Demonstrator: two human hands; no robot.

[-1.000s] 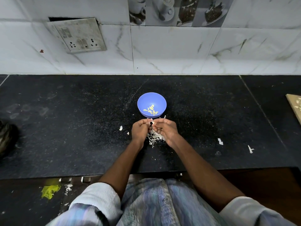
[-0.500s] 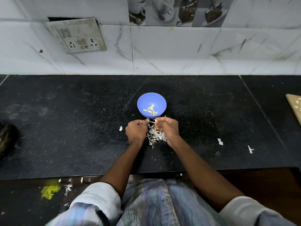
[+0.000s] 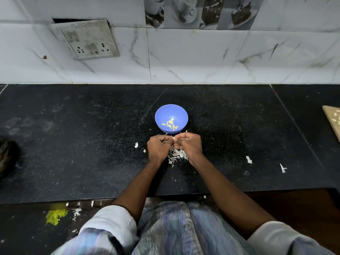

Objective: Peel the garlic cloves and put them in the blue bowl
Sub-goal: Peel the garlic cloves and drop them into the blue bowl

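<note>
Both hands meet just in front of the blue bowl (image 3: 171, 115) on the black speckled worktop (image 3: 92, 144). The left hand (image 3: 158, 148) has its fingers (image 3: 163, 138) curled in tight, and the right hand (image 3: 189, 146) is curled the same way, the 2 sets of fingertips pinching a small pale garlic clove (image 3: 173, 138) between them; only a sliver of it shows, so how much skin remains on it cannot be told. The hands sit a little nearer the person than the bowl's near rim, close to it but not touching. Inside the bowl lie several peeled cloves (image 3: 170, 124), yellowish, gathered toward the near side of its floor. Under and between the wrists a heap of white garlic skins (image 3: 177, 155) is spread on the worktop. A loose pale scrap (image 3: 136, 145) lies just left of the left hand, with a smaller bit (image 3: 144, 150) beside it. Well off to the right are 2 more white scraps (image 3: 249, 159) and (image 3: 282, 168). At the right edge a wooden board (image 3: 333, 118) juts into view with pale pieces on it. On the tiled wall behind, a switch and socket plate (image 3: 88, 40) hangs tilted. A dark object (image 3: 7, 155) sits at the far left edge, too unclear to name.
</note>
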